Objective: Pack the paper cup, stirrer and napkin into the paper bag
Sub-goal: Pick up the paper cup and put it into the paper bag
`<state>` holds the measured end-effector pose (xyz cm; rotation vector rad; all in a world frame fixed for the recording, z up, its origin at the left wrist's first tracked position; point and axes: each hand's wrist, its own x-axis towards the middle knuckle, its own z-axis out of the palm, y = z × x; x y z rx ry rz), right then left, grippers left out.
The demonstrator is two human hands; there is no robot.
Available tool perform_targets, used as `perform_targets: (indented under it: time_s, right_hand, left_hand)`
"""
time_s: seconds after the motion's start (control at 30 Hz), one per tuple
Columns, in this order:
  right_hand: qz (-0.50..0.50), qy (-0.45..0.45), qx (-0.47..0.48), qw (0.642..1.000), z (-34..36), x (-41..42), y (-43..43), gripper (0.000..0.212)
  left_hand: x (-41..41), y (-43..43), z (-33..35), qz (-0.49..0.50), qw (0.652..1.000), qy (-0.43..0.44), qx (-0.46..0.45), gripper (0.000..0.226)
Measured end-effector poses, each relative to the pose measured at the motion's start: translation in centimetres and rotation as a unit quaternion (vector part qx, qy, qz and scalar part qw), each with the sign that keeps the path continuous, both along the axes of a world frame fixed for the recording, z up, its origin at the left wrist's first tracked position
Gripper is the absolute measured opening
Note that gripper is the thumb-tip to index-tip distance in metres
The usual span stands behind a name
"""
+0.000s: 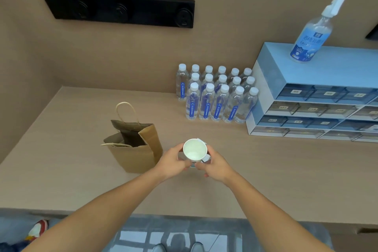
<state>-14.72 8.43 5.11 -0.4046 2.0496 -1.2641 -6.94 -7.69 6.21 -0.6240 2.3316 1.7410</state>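
A white paper cup (194, 149) is upright above the table, its empty inside facing me. My left hand (171, 163) grips its left side and my right hand (214, 164) its right side. A bit of white paper or wrapper (206, 158) shows under the cup by my right fingers; I cannot tell whether it is the napkin or the stirrer. The brown paper bag (135, 150) stands open on the table just left of my left hand, with its twine handles up.
Several water bottles (216, 96) stand in rows behind the cup. A blue drawer organiser (306, 96) sits at the right with a spray bottle (313, 35) on top. The beige table (81, 180) ends at a front edge near me.
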Motion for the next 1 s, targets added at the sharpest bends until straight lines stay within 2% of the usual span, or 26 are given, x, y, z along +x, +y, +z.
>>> perform_targets:
  time_s: [0.13, 0.33, 0.57, 0.73, 0.87, 1.0]
  right_hand:
    - [0.021, 0.037, -0.002, 0.999, 2.5, -1.4, -0.6, 0.056]
    - [0.047, 0.098, -0.021, 0.994, 6.5, -2.3, -2.1, 0.058]
    - [0.066, 0.149, -0.039, 0.986, 9.5, -2.3, -4.0, 0.059]
    - [0.091, 0.21, -0.06, 0.972, 13.2, -2.5, -5.8, 0.059]
    - [0.142, 0.238, -0.073, 0.958, 16.1, -2.1, -8.3, 0.061]
    - [0.209, 0.266, -0.053, 0.94, 17.6, -1.0, -11.1, 0.081]
  left_hand:
    - [-0.4, -0.6, 2.6, 0.002, 0.999, 0.035, -0.01, 0.062]
    - [-0.6, -1.5, 5.4, 0.066, 0.992, 0.104, 0.019, 0.05]
    - [-0.1, -2.5, 8.3, 0.103, 0.985, 0.139, 0.017, 0.06]
    - [0.4, -3.7, 11.7, 0.134, 0.976, 0.17, 0.005, 0.046]
    - [2.3, -6.6, 14.9, 0.103, 0.983, 0.155, -0.006, 0.045]
    - [4.8, -9.9, 16.3, 0.058, 0.99, 0.128, -0.008, 0.043]
